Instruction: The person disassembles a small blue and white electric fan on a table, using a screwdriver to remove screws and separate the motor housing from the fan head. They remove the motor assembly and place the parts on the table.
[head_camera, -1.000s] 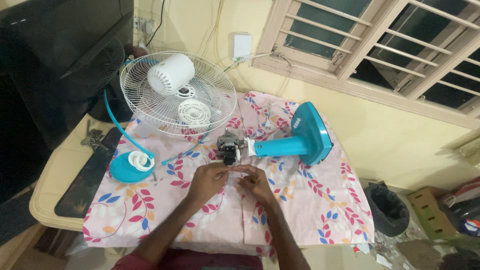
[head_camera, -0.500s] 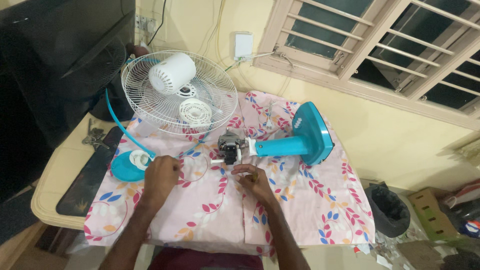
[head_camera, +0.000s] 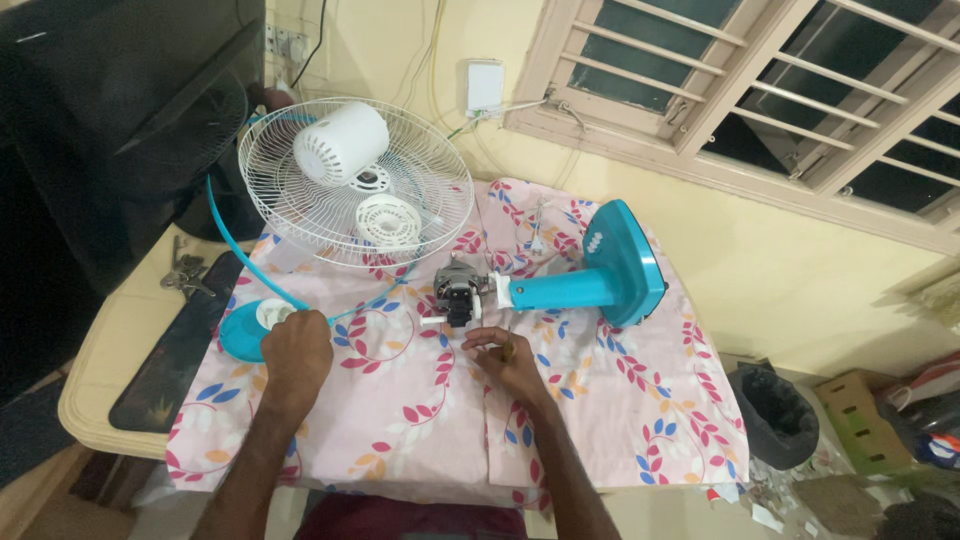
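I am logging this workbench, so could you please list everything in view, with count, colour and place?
Fan guard: one, white wire, far left on cloth.
Motor cover: one, white, on guard.
Motor: one, grey-black, centre, on stand.
Fan stand: one, teal, lying right of centre.
Teal disc: one, by left hand.
Cloth: one, pink floral, over table.
Keys: one bunch, left edge.
Bin: one, black, floor right.
Left hand: at teal disc.
Right hand: below motor.
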